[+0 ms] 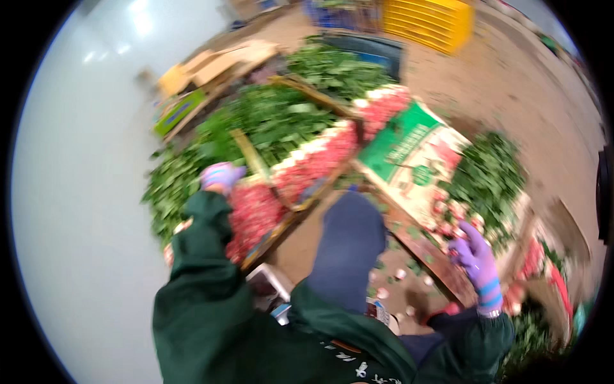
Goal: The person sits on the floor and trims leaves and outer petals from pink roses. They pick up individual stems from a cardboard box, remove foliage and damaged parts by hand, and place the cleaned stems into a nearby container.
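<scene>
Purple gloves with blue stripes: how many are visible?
2: the left glove at the edge of the red root vegetables, the right glove beside the brown wooden board.

The left hand is at the pink-headed rows, the right hand beside a leafy bunch.

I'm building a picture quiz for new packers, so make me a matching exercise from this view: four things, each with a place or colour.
1. Left hand
2. Right hand
3. Sack
4. Yellow crate

A. green and off-white
B. near the reddish-brown board
C. at the upper edge of the picture
D. at the stacked radishes

Pairs: 1-D, 2-B, 3-A, 4-C
</scene>
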{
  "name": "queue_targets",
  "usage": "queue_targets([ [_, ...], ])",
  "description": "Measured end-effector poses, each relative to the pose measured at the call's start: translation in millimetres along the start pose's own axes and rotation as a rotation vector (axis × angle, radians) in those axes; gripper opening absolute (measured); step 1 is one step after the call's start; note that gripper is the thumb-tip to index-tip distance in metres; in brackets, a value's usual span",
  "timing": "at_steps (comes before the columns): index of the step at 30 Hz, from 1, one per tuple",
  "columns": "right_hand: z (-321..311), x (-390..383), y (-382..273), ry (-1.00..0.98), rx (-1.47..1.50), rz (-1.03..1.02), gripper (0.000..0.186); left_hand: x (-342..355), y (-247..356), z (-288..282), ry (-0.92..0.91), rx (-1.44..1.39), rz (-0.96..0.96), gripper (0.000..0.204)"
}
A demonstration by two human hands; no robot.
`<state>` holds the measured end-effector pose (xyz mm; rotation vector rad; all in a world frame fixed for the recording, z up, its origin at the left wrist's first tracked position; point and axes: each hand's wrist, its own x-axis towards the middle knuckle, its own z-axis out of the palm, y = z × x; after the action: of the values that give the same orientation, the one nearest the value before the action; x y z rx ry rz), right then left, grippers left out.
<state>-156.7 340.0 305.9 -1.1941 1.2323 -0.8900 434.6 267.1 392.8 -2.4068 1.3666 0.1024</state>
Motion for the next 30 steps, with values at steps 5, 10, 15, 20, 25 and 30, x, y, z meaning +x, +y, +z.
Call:
queue_targets([
  [5, -40, 20, -34, 0.167, -0.304, 0.009, 0.049, -9, 72, -25, 0.475, -0.007, 0.141, 0.061],
  [10, -101, 13, -16, 0.388, -0.695, 0.109, 0.049, -73, 298, -83, 0.236, -0.262, 0.879, 0.053],
  [15, -85, 2, -10, 0.104, -0.962, 0.318, 0.046, -55, 462, -32, -0.022, 0.045, 1.083, 0.052],
  [20, -102, 2, 4, 0.067, -0.966, 0.303, 0.04, -47, 603, 89, -0.222, 0.031, 1.069, 0.06],
  [25, -127, 7, 10, 0.057, -1.031, 0.342, 0.038, -44, 696, 153, -0.105, -0.098, 0.953, 0.055],
  [30, -143, 13, 17, -0.033, -1.009, 0.353, 0.038, -36, 734, 184, -0.199, -0.134, 0.708, 0.066],
])
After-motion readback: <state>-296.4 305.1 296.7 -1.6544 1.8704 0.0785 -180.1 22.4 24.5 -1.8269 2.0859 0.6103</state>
